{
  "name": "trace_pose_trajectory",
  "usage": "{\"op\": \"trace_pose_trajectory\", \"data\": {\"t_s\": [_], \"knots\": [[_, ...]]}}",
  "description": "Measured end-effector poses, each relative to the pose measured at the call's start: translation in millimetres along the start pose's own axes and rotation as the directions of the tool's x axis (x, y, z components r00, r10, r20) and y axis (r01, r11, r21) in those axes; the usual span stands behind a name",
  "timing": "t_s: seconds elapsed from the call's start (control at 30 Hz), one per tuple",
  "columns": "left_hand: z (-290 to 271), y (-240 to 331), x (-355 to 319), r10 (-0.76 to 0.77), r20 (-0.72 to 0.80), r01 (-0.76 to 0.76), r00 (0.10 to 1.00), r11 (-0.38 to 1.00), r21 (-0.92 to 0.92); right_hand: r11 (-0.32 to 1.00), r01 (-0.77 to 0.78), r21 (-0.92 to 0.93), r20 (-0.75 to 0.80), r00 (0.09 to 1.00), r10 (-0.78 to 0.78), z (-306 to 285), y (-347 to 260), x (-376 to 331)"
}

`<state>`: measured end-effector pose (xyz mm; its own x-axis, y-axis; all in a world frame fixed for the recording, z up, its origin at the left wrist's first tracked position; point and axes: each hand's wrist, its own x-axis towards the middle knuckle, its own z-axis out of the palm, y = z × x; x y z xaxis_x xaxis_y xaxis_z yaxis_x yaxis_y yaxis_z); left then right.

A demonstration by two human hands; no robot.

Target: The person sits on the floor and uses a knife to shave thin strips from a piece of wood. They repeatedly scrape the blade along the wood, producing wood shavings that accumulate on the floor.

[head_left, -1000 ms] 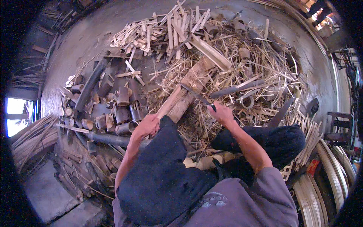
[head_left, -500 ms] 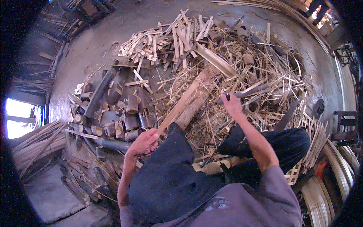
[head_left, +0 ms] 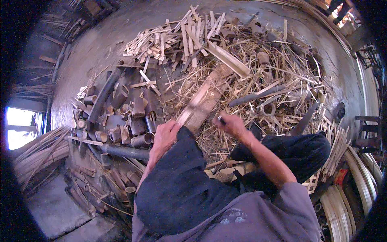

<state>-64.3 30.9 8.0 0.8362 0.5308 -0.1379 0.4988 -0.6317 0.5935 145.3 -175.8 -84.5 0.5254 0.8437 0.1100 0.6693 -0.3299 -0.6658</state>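
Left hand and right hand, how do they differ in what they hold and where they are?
The left hand grips a pale strip by its near end; the right hand holds a dark-handled knife. The left hand is left of the log, the right hand right of it. Both are bare.

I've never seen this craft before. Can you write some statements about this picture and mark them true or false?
1. The left hand holds a pale strip. True.
2. Both hands are empty. False: the right hand grips a knife.
3. Slats are piled beyond the hands. True.
4. The window is on the right. False: the bright window is on the left.
5. The trousers are dark. True.
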Motion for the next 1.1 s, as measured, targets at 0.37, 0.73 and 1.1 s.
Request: {"op": "trace_pose_trajectory", "data": {"t_s": [0.37,0.73,1.1], "knots": [[-38,23,22,0.139,0.25,-0.16,0.958,0.985,0.067,0.994,0.103,-0.028,-0.131,0.986,-0.106,-59,-29,63],[57,47,46,-0.309,-0.367,-0.152,0.877,0.547,-0.823,0.916,-0.312,0.253,-0.113,0.93,0.349,2,-78,62],[-42,23,62,-0.178,0.345,0.385,0.921,0.541,-0.748,0.989,0.104,-0.109,0.096,0.991,-0.094,-25,-58,66]]}}
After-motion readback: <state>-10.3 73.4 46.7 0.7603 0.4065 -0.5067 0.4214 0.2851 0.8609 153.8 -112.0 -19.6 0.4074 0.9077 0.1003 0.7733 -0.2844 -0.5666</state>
